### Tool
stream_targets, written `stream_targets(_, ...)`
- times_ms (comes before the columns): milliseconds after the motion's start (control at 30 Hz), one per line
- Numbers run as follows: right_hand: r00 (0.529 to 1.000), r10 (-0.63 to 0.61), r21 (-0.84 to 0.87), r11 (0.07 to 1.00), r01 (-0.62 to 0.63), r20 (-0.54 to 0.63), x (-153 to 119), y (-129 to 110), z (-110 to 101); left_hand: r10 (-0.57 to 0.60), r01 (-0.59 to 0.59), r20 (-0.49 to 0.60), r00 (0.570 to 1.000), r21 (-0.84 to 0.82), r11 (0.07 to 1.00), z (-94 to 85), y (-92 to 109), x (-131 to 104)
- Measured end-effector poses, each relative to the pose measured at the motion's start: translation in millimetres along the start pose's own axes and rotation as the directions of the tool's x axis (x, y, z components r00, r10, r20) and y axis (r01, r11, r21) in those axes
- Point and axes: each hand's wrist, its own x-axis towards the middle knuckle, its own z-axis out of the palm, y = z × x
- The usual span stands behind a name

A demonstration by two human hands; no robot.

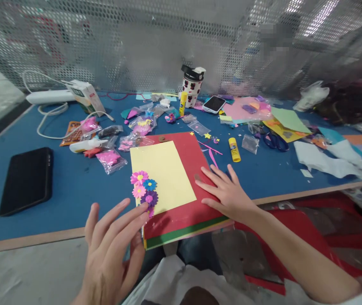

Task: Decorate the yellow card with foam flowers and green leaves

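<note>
A stack of coloured sheets with a red sheet (196,159) on top lies at the table's front edge and juts past it. On the red sheet is a pale yellow sheet (168,173). Pink, blue and purple paper flowers (149,185) run down its left border. My left hand (112,241) is open, fingers apart, its fingertips at the lowest flowers; I cannot tell whether they press on them. My right hand (228,195) lies open with fingers spread over the right part of the red sheet.
A glue stick (234,150) and scissors (275,142) lie right of the stack. Behind stand a tumbler (192,87) and a second glue stick (183,104), near a phone (214,104). Left are a black tablet-like device (26,180), a white cable and small bags (110,160).
</note>
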Motion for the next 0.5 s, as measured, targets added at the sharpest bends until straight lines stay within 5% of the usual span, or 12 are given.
stream_targets(133,1.000,0.006,0.058,0.998,-0.006,-0.009,-1.4,0.7,-5.3,0.005,-0.005,-0.006,1.000,0.014,1.000,-7.1,-9.4,5.7)
stream_targets(267,0.963,0.176,0.247,0.961,-0.124,-0.203,39.3,11.5,-18.9,0.029,-0.036,0.070,0.997,0.092,0.995,0.0,-34.9,46.2)
stream_targets(400,0.974,0.202,0.312,0.936,-0.161,-0.104,126.4,18.5,-17.3,0.003,-0.080,0.276,0.961,0.268,0.960,41.2,-69.1,121.9)
stream_targets(500,0.972,0.234,0.286,0.930,-0.230,0.018,182.2,13.4,-1.3,-0.082,-0.110,0.453,0.888,0.381,0.918,79.9,-87.6,171.7)
